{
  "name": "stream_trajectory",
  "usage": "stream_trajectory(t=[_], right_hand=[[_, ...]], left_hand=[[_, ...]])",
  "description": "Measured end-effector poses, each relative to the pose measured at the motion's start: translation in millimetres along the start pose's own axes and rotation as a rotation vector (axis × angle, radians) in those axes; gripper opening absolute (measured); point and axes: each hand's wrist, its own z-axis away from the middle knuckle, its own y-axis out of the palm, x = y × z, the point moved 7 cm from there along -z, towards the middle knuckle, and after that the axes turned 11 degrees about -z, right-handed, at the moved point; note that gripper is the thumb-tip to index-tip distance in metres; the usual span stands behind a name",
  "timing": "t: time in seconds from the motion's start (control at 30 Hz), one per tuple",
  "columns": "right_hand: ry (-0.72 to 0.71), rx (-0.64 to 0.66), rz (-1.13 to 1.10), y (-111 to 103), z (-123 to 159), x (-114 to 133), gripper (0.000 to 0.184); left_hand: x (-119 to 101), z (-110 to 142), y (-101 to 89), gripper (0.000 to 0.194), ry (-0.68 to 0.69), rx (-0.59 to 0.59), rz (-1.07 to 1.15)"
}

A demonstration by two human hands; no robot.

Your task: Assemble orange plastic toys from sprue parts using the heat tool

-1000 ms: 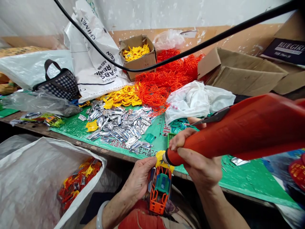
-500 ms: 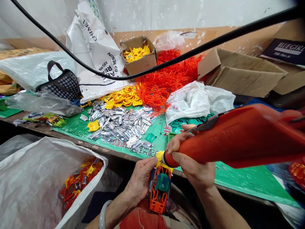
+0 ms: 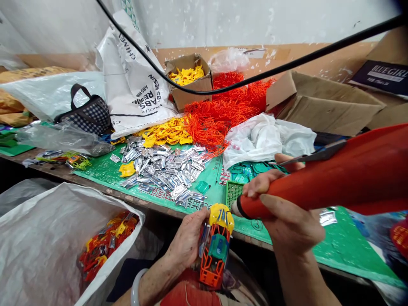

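My left hand [image 3: 188, 239] is closed on the left side of a toy car body [image 3: 213, 265], an orange frame with a teal window piece and a yellow front. My right hand [image 3: 287, 212] grips a red electric screwdriver [image 3: 321, 178], its fingers wrapped round the barrel near the tip. The screwdriver's tip points left at the near edge of a small green perforated basket [image 3: 233, 193], apart from the car. Whether the tip touches the basket, I cannot tell.
Silver parts [image 3: 165, 170], yellow parts [image 3: 170, 132] and orange frames [image 3: 219, 112] lie heaped on the green-covered table. A white sack [image 3: 54, 242] with car bodies stands at lower left. Behind are cardboard boxes [image 3: 331, 106]. A black cable [image 3: 204, 92] hangs across the view.
My right hand has drawn the screwdriver off the car's yellow front and moved it right, towards the green basket. My left hand still holds the car, whose yellow front now shows fully.
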Motion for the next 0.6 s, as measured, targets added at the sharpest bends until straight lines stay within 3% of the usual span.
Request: stream_trajectory(t=[0.2,0.37,0.6], right_hand=[[-0.043,-0.079,0.115,-11,-7,10,0.053],[-0.027,-0.151,0.203,-18,-11,9,0.056],[0.012,-0.139,0.186,-16,-8,0,0.042]], left_hand=[[7,-5,-6.1,0.034,0.004,-0.015,0.024],[1,-3,-14.3,0.034,0.025,-0.097,0.038],[-2,-3,-22.9,0.029,0.036,-0.098,0.047]])
